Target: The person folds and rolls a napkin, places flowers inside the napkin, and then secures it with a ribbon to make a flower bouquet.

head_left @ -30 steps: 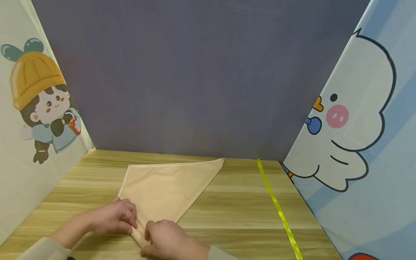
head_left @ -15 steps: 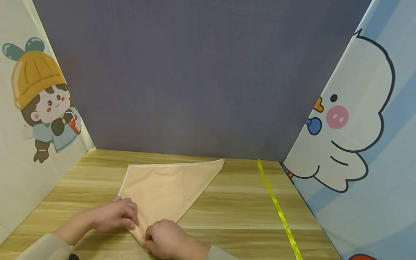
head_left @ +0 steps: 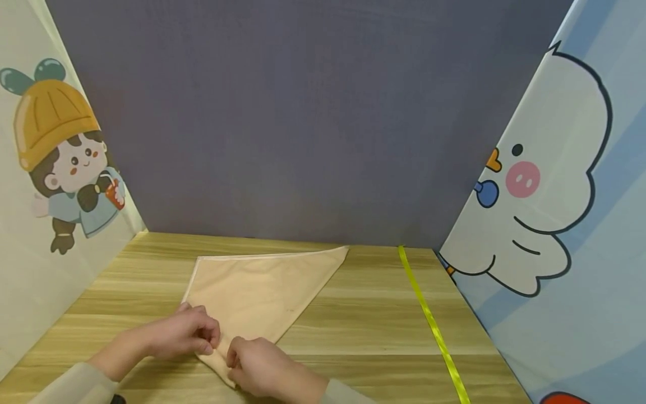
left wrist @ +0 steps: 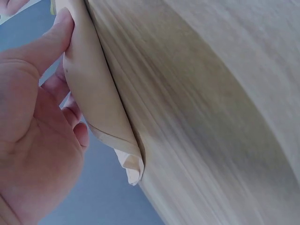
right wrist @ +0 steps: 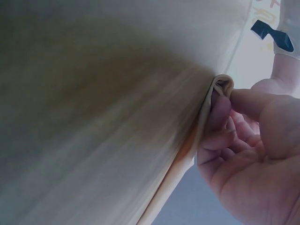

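Note:
A beige cloth [head_left: 257, 292] lies in a roughly triangular shape on the table, its far corner pointing right and its near-left edge rolled over. My left hand [head_left: 181, 334] holds the rolled edge near its middle. In the left wrist view the thumb lies on the roll [left wrist: 96, 79] with the fingers curled behind it. Closer to me, my right hand [head_left: 259, 365] pinches the near end of the roll. The right wrist view shows the coiled end of the cloth [right wrist: 224, 80] between thumb and forefinger.
The table [head_left: 363, 336] is wood-grained. A yellow ribbon [head_left: 429, 320] runs along its right side. A dark grey panel [head_left: 303, 123] stands at the back, with a cartoon-printed wall [head_left: 555, 168] on the right and another [head_left: 30, 280] on the left.
The rolled edge has turned inward slightly, and both hands have shifted a little with it, away from me. The far part of the cloth has stayed put.

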`<state>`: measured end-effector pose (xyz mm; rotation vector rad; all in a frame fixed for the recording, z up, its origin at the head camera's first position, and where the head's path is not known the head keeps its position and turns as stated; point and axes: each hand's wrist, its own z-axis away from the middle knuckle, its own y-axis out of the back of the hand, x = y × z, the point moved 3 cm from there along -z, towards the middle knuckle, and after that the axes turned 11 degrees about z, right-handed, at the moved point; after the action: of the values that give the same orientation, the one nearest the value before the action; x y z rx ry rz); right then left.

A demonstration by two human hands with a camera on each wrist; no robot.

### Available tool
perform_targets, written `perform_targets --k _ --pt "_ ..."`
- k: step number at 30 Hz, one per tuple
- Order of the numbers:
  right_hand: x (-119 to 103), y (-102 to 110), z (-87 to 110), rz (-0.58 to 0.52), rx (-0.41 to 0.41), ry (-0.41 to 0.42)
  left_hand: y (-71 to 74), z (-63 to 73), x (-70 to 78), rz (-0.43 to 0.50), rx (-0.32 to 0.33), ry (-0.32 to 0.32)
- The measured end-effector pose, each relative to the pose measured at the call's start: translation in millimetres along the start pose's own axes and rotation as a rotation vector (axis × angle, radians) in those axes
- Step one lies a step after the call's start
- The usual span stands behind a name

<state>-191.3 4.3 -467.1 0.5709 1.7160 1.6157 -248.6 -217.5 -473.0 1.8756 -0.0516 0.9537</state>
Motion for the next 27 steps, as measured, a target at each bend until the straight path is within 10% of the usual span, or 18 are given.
perform_targets --k 15,27 --pt "-6 6 -0.1 0.345 0.124 0.199 1.8 8.6 10.7 -0.140 0.039 -0.082" --pt "-6 6 5.0 0.365 0.101 0.201 0.9 4.3 16.1 -0.171 0.014 -0.145"
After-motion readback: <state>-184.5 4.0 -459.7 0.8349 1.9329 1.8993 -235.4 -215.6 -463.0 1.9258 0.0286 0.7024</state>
